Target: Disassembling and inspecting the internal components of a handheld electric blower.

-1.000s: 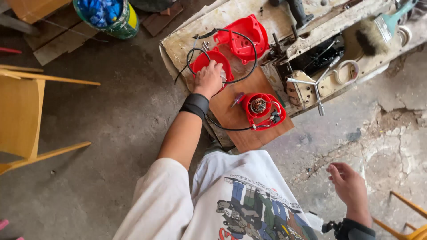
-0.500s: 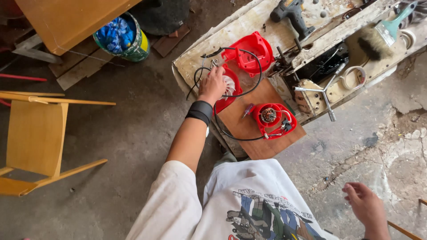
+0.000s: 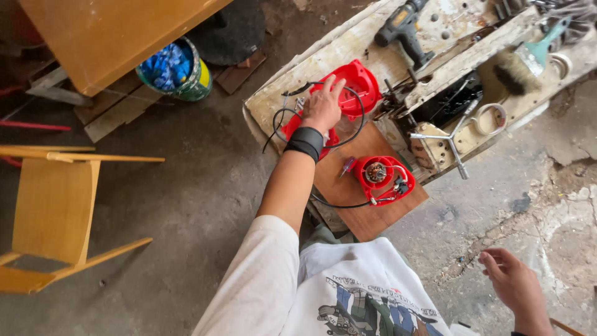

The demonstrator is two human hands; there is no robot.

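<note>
A person leans over a battered worktop [image 3: 292,78], the left hand [image 3: 323,106] stretched far out and laid palm-down, fingers spread, on a red plastic housing [image 3: 359,84] ringed by a black cable [image 3: 283,121]. Whether the fingers grip anything beneath them cannot be told. The right hand [image 3: 513,287] hangs low over the cracked floor, well apart from the work, loosely open and holding nothing. A second red shell with an exposed motor [image 3: 384,178] lies on a wooden board [image 3: 348,199] nearer the person and to the right of the outstretched arm; the left hand is the closer one to it. A cordless drill [image 3: 404,28], a brush [image 3: 519,68] and a metal wrench [image 3: 449,140] rest farther right. A wooden chair [image 3: 43,211] and a bucket [image 3: 177,68] stand at left.
</note>
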